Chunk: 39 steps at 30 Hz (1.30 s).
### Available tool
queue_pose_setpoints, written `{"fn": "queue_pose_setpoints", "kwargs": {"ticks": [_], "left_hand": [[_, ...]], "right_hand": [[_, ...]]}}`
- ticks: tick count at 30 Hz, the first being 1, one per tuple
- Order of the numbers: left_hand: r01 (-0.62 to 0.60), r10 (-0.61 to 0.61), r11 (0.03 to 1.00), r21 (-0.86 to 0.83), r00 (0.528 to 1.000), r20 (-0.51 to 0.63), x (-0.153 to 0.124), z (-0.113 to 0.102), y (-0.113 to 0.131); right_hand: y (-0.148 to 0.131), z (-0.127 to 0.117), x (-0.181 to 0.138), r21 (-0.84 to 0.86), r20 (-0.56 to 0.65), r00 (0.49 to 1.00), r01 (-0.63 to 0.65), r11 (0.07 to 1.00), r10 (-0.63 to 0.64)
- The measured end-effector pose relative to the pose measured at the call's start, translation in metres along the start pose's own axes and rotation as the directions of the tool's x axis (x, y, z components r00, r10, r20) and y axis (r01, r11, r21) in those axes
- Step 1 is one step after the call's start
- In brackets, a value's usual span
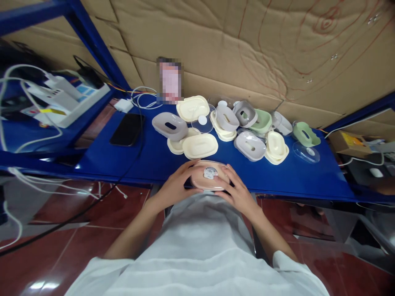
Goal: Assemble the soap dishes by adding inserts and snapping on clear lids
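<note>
A pink oval plastic case (pixel 211 176) with a small round label on its clear lid rests at the near edge of the blue table (pixel 148 160). My left hand (pixel 177 185) grips its left side with curled fingers. On its right side my right hand (pixel 237 190) holds it, fingers spread over the lid's edge. Both hands are closed on the case.
Behind it lie several oval case parts: cream lids (pixel 200 146), grey shells (pixel 170 126), green ones (pixel 305 134) and clear covers (pixel 306 152). A black phone (pixel 127 129) and white cables (pixel 143 98) sit at the left. A white power strip (pixel 66 100) sits on a side shelf.
</note>
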<state>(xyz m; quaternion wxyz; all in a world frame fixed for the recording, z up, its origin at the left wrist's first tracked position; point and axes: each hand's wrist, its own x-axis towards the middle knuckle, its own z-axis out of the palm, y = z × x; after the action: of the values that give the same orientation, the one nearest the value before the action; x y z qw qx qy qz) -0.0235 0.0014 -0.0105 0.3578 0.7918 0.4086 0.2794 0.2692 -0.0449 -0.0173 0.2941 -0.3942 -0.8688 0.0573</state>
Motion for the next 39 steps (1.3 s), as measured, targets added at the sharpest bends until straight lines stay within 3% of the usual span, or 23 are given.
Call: {"fn": "queue_pose_setpoints", "kwargs": {"ticks": [5,10,13,17,19,22,25,27,28,30,32,35,39], "left_hand": [[-0.079,0.079,0.993,0.090,0.997,-0.004,-0.004,0.001,0.003],[-0.135,0.213,0.932,0.337,0.956,-0.204,-0.002,0.007,0.001],[-0.118,0.249,0.852,0.510,0.948,-0.198,0.005,0.010,0.002],[-0.099,0.250,0.790,0.605,0.953,-0.171,0.013,0.011,0.004],[-0.113,0.270,0.784,0.610,0.948,-0.171,0.014,0.012,0.003],[-0.142,0.314,0.784,0.605,0.931,-0.188,0.012,0.015,0.000],[-0.176,0.341,0.798,0.577,0.920,-0.191,0.010,0.015,-0.002],[-0.208,0.349,0.814,0.542,0.921,-0.171,0.009,0.014,-0.001],[-0.223,0.351,0.821,0.525,0.923,-0.157,0.009,0.013,-0.001],[-0.245,0.350,0.833,0.497,0.928,-0.129,0.008,0.011,0.000],[-0.254,0.345,0.841,0.478,0.932,-0.112,0.007,0.009,0.002],[-0.230,0.326,0.856,0.463,0.935,-0.138,0.006,0.008,0.003],[-0.225,0.300,0.887,0.402,0.944,-0.134,0.004,0.007,0.002]], "right_hand": [[0.002,-0.012,-0.013,0.039,-0.082,0.995,-0.057,0.998,0.060],[0.015,-0.048,-0.077,-0.149,-0.264,0.942,-0.251,0.956,0.206],[0.029,-0.075,-0.127,-0.314,-0.425,0.858,-0.439,0.842,0.289],[0.059,-0.102,-0.171,-0.377,-0.678,0.628,-0.743,0.553,0.381],[0.078,-0.111,-0.180,-0.343,-0.742,0.536,-0.820,0.458,0.403],[0.105,-0.120,-0.177,-0.317,-0.724,0.503,-0.850,0.420,0.472],[0.115,-0.122,-0.152,-0.332,-0.703,0.480,-0.874,0.356,0.524],[0.110,-0.115,-0.122,-0.354,-0.698,0.530,-0.840,0.411,0.482],[0.105,-0.108,-0.104,-0.366,-0.673,0.589,-0.790,0.492,0.447],[0.091,-0.087,-0.063,-0.370,-0.521,0.760,-0.611,0.700,0.388],[0.078,-0.062,-0.023,-0.400,-0.303,0.884,-0.457,0.794,0.356],[0.064,-0.032,0.021,-0.419,-0.131,0.946,-0.324,0.848,0.296],[0.053,-0.022,0.043,-0.289,-0.110,0.973,-0.226,0.930,0.203]]}}
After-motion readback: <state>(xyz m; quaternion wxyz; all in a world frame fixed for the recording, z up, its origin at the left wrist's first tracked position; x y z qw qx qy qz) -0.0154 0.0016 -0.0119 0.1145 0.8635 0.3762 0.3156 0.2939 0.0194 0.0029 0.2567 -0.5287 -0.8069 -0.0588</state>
